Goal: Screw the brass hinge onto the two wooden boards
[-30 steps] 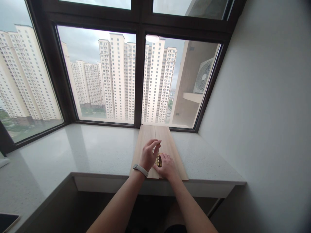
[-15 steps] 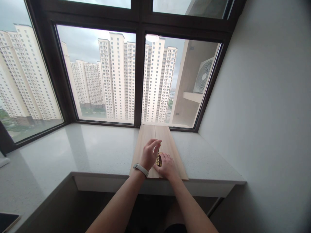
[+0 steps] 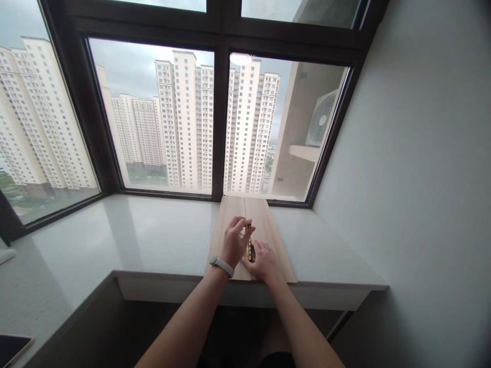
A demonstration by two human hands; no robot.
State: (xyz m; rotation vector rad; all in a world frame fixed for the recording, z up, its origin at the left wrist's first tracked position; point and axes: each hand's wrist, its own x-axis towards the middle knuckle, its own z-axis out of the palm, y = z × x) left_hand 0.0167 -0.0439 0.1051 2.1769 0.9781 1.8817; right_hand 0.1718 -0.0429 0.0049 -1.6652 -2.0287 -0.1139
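Note:
My left hand, with a pale-banded watch on its wrist, pinches a small gold-and-black piece between thumb and fingers. The piece is held up above a larger gold-and-black object whose kind I cannot make out. Against that object's right side rests my right hand, its fingers curved around it and hiding part of it. Both hands are over a pale wooden board with a dark seam along its length.
The board lies on a white speckled windowsill counter, reaching its front edge. Behind stands a dark window frame. A white wall is at the right. A dark flat object sits at the lower left.
My left fingers have shifted slightly, so the small piece in their pinch now shows more clearly. My right hand stays on the larger gold-and-black object.

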